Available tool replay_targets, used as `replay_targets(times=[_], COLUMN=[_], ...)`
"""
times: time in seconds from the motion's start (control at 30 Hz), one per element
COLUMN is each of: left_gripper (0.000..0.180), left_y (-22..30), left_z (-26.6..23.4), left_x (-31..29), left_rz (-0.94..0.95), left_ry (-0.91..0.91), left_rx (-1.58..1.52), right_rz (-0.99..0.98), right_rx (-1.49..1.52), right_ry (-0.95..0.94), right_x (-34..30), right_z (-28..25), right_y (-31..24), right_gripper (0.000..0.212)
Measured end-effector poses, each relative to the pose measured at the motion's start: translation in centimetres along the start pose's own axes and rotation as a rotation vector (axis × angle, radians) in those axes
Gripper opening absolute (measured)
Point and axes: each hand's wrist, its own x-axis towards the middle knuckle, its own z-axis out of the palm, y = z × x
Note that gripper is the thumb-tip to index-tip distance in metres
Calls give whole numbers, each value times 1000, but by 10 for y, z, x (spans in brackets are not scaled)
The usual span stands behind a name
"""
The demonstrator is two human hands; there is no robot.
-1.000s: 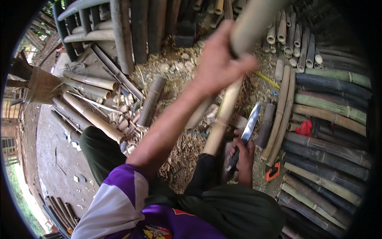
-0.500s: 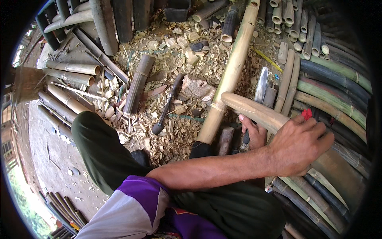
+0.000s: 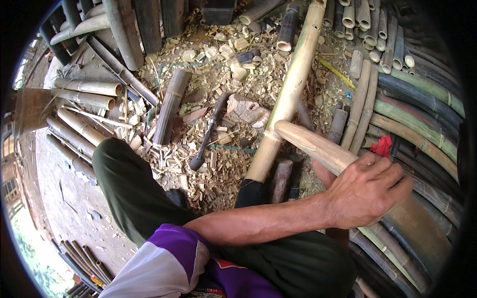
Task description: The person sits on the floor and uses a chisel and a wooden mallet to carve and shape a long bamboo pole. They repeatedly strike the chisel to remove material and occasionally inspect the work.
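My left hand (image 3: 370,191) is closed around a thick tan bamboo pole (image 3: 313,141), its forearm crossing in front of me. The rounded tip of that pole rests against a longer pale bamboo pole (image 3: 293,84), close to a node. Beyond it, my right hand (image 3: 324,171) is mostly hidden behind the held bamboo and smeared by motion. A blurred knife blade (image 3: 303,115) shows just above the held pole, beside the pale one; its handle is out of sight.
Wood chips (image 3: 198,164) cover the ground, with a dark-handled tool (image 3: 211,131) and a stone-like block (image 3: 247,110) among them. Stacked bamboo poles (image 3: 417,109) fill the right side. More cut bamboo (image 3: 87,92) lies at left. A red scrap (image 3: 381,146) sits beside my left hand.
My right hand and the knife have moved behind the held bamboo, and the blade has blurred. My left hand and its pole have shifted slightly.
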Motion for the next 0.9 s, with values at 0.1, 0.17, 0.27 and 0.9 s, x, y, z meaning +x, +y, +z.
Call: replay_targets(times=[0.1, 0.17, 0.27, 0.9], left_gripper=[37, 38, 37, 38], left_y=[-1, -2, -4, -185], left_z=[-2, -2, 0, -310], left_x=[0, 2, 2, -21], left_rz=[-8, -16, -19, -984], left_ry=[-49, -80, -121, -107], left_rx=[-34, -60, -79, 1272], right_rz=[-61, -133, -304, 204], right_rx=[-200, -401, -807, 356], right_ry=[-14, -31, -104, 87], right_x=[-1, -4, -6, -111], right_z=[-3, -6, -15, 3], right_y=[-12, -15, -18, 98], right_gripper=[20, 20, 22, 28])
